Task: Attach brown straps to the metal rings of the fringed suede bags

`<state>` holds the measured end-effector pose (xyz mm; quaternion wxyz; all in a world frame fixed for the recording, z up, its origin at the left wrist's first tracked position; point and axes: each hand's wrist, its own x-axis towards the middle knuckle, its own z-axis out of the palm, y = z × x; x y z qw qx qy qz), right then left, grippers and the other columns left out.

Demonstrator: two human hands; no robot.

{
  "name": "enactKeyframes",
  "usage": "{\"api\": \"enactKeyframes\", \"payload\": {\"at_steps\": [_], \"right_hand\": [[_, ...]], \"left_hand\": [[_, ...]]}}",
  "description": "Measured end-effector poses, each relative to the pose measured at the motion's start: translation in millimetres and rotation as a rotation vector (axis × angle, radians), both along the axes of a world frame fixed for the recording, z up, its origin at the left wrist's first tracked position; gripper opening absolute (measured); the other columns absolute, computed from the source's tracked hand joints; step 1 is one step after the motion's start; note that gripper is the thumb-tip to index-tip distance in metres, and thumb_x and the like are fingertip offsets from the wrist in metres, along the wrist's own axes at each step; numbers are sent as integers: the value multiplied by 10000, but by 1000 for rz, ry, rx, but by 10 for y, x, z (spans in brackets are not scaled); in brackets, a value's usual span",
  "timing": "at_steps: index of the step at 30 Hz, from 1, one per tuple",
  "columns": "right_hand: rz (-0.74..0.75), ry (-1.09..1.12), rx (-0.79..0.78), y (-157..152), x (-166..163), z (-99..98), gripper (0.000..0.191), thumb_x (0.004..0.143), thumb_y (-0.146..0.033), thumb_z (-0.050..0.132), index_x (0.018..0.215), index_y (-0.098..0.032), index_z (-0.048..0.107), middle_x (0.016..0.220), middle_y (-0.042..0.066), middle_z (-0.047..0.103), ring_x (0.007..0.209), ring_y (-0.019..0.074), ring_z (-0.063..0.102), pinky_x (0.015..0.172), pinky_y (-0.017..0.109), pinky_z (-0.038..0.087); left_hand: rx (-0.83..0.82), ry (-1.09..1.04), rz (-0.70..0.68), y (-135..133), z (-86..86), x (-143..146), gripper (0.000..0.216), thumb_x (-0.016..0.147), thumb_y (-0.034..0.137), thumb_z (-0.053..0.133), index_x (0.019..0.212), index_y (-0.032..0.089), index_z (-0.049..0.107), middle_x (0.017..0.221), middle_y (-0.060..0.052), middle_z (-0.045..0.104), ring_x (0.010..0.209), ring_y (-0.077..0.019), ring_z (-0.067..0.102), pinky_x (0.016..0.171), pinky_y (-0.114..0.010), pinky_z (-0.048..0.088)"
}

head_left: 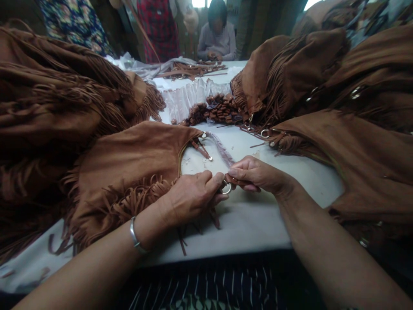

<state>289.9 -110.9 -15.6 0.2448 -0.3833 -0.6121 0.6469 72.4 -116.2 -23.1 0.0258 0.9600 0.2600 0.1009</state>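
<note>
A brown fringed suede bag (138,148) lies on the white table in front of me, its curved opening toward the middle. My left hand (196,193) is closed on the bag's near corner beside a metal ring (226,187). Right against that ring, my right hand (251,172) pinches the end of a strap (237,180) between thumb and fingers. From this strap a plastic-wrapped length (221,148) runs back to the bag's far corner, where another metal fitting (204,135) shows. The fingertips of my left hand are partly hidden.
Brown fringed bags are heaped at the left (64,82) and right (297,69). Another bag (371,146) lies at my right. Behind is a bundle of plastic-wrapped straps (196,94) with brown ends. Across the table (258,232) a person sits (217,38); others stand.
</note>
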Motion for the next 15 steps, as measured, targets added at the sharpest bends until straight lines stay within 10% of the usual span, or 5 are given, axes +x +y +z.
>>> {"api": "enactKeyframes", "payload": {"at_steps": [15], "right_hand": [[-45,-22,18,-74,-52,63,364,813,-418,611,686,-78,589,547,-11,504,352,22,348,314,146,173]], "left_hand": [[-82,-43,11,51,77,-18,322,933,454,326,1000,169,461,847,-31,535,679,-156,537,540,-254,427]]}}
